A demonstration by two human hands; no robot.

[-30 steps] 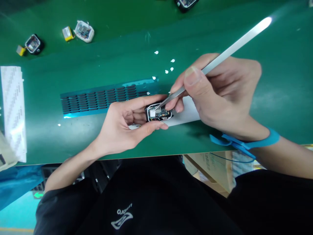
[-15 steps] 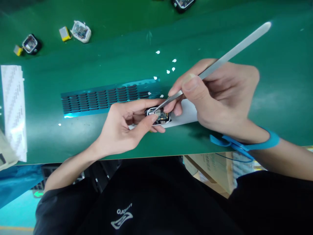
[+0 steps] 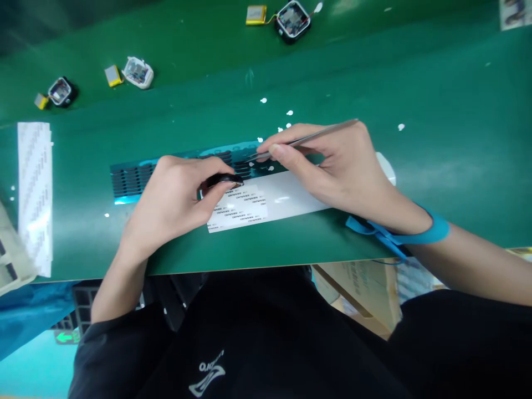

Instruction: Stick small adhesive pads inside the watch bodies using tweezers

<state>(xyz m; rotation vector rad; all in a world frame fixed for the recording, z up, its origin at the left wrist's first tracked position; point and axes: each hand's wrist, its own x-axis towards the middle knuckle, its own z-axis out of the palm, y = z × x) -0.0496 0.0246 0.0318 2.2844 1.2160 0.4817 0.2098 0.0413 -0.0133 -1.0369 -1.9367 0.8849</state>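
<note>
My left hand [image 3: 177, 197] is closed on a small black device case [image 3: 222, 179], seen nearly edge-on, so its inside is hidden. In my right hand [image 3: 332, 166] are metal tweezers [image 3: 316, 134], pinched between thumb and fingers. Their tips are over the right end of a blue film strip [image 3: 132, 180] with rows of dark slots. A white printed sheet [image 3: 236, 210] lies below both hands, partly covered by the right one. Small white round stickers [image 3: 290, 113] are scattered on the green mat beyond the tweezers.
Along the back of the green table [image 3: 199, 83] are a black device [image 3: 293, 21], a white device [image 3: 138, 72] and another black device [image 3: 61, 91], each beside a yellow-edged battery. A long white sheet [image 3: 35, 199] lies at the left, near a beige tray [image 3: 12, 249].
My left hand has moved left and tilted the case onto its edge. My right hand has drawn the tweezers out of it, lowering their back end and bringing the tips over the blue strip.
</note>
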